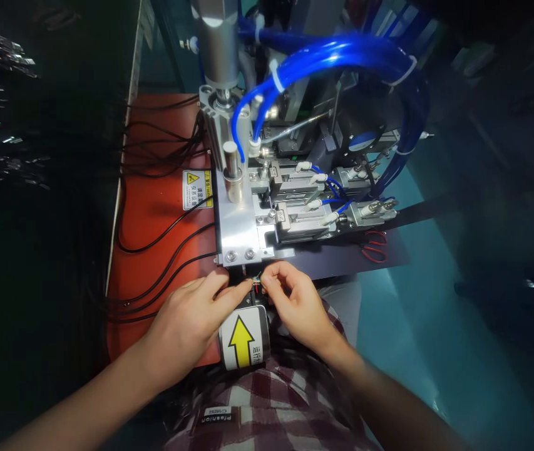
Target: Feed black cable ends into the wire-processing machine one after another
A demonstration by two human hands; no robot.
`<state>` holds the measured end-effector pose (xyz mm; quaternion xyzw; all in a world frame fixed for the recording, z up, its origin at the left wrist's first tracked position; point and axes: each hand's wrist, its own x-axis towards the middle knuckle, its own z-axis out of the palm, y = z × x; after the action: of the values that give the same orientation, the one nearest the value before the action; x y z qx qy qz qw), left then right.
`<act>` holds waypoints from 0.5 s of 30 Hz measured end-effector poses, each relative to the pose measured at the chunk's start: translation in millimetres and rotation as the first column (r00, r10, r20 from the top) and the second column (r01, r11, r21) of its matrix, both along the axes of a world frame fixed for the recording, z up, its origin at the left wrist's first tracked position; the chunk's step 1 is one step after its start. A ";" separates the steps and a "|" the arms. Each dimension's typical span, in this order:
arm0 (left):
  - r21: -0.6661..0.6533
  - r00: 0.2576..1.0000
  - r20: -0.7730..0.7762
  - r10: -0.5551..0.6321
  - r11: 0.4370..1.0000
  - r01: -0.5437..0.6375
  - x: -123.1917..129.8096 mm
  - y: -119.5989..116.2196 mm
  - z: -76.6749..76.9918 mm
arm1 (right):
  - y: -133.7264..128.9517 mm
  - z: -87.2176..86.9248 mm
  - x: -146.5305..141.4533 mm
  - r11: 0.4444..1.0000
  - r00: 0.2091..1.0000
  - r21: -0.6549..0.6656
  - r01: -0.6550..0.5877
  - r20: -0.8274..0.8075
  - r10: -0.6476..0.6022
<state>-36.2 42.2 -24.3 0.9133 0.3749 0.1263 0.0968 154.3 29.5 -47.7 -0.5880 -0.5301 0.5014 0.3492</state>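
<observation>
A tiny metallic part with thin coloured strands, one of them red (256, 283), is at the front edge of the metal fixture (239, 235). My right hand (295, 300) pinches this part from the right between thumb and forefinger. From the left, my left hand (196, 313) has curled fingers, and its thumb tip presses at the same part. The fingertips hide much of it, so its exact kind cannot be told. Just below the fingertips is a white label with a yellow arrow (241, 338).
Metal pneumatic slides (302, 222) and blue air hoses (342, 53) stand behind my hands. Black cables (168, 275) cross the orange-red surface (154, 219) at left, beside a warning sticker (197, 190). Red-handled scissors or pliers (374, 247) lie at right.
</observation>
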 end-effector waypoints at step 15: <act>0.081 0.998 -0.036 -0.049 0.995 0.052 3.3 1.3 2.2 | 0.5 5.5 -4.3 0.998 0.997 -0.058 0.038 0.070 -0.034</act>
<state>-32.9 43.5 -22.1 0.9276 0.3480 0.1235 0.0562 149.9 30.0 -42.2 -0.6246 -0.5161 0.4898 0.3219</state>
